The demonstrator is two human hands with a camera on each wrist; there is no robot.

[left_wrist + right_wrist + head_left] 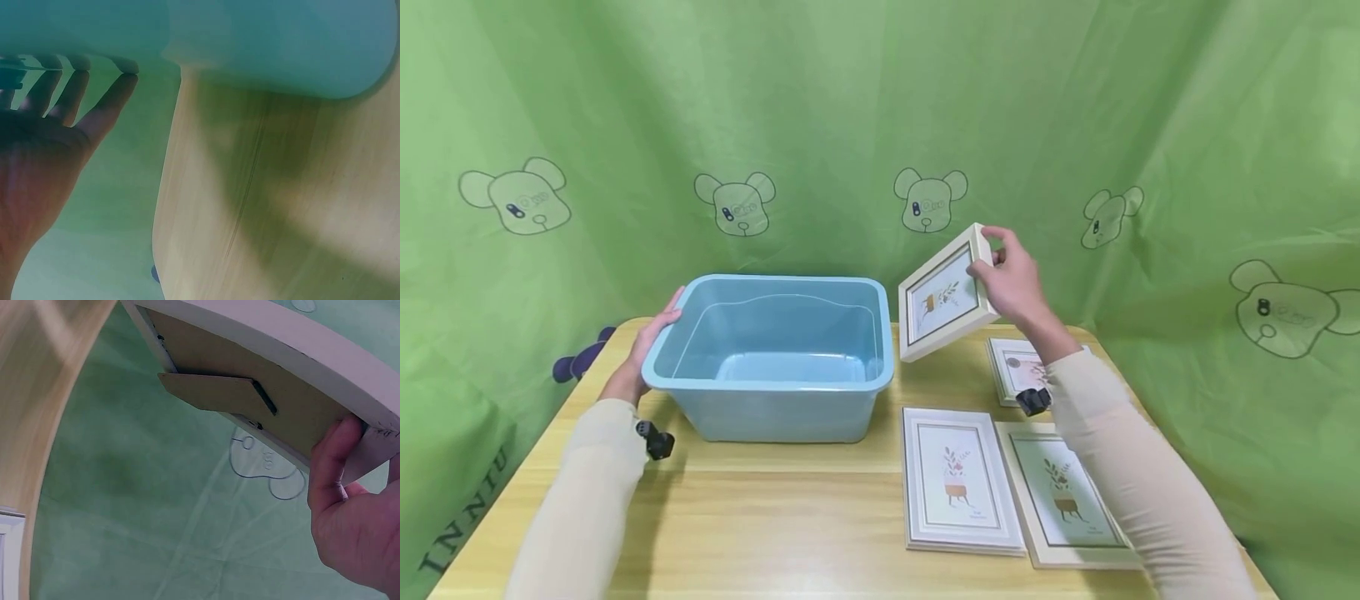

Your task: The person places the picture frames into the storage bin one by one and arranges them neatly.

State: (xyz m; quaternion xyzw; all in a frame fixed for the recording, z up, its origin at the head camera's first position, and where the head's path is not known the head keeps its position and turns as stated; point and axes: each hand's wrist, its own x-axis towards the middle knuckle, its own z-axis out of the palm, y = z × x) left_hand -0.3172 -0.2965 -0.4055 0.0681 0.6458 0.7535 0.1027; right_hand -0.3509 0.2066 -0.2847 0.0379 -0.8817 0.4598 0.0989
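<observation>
My right hand (1015, 279) grips a cream-framed picture frame (910, 340) by its upper right edge, thumb over the front and fingers behind. The frame is held tilted in the air, right of the light blue plastic basin (778, 417). In the right wrist view, its brown backing shows a fold-out stand (209, 392) sticking out slightly. My left hand (651, 333) is at the basin's left rim. Seen in the left wrist view, its fingers (103, 112) reach nearly straight to the basin's outer wall and touch it. No object shows inside the basin.
On the wooden table (760, 525) lie a white picture frame (955, 483), a cream one (1060, 492) beside it, and a smaller white one (1018, 367) behind, partly covered by my right arm. A green curtain (835, 125) with bear-head prints hangs close behind the table.
</observation>
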